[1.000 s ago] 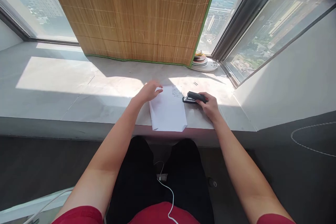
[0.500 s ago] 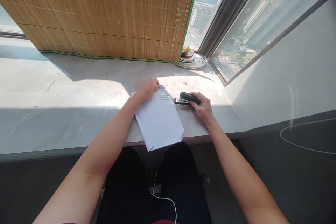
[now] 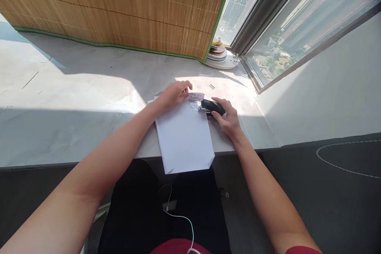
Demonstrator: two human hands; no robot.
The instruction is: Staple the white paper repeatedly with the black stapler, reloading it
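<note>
White sheets of paper (image 3: pixel 185 139), apparently a stack, lie on the ledge with the near end hanging over its front edge and the near corners bent. Close rows of staples (image 3: pixel 195 101) cover the paper's upper right corner. My left hand (image 3: pixel 175 96) grips the paper's far edge, its fingers curled just left of the staples. In my right hand (image 3: pixel 228 118) is a black stapler (image 3: pixel 213 106), its front end over the paper's right edge beside the staple rows. The stapler's lower part is mostly hidden.
Two loose strips of staples (image 3: pixel 211 86) lie beyond the stapler. Stacked plates (image 3: pixel 218 57) stand in the window corner. A bamboo blind (image 3: pixel 119 4) hangs along the back of the ledge (image 3: pixel 74 135). A white cable (image 3: pixel 181 217) runs over my lap.
The stapler has gone from beside the paper to over its right edge. The paper has turned slightly and shifted right with my left hand. My view has tilted down.
</note>
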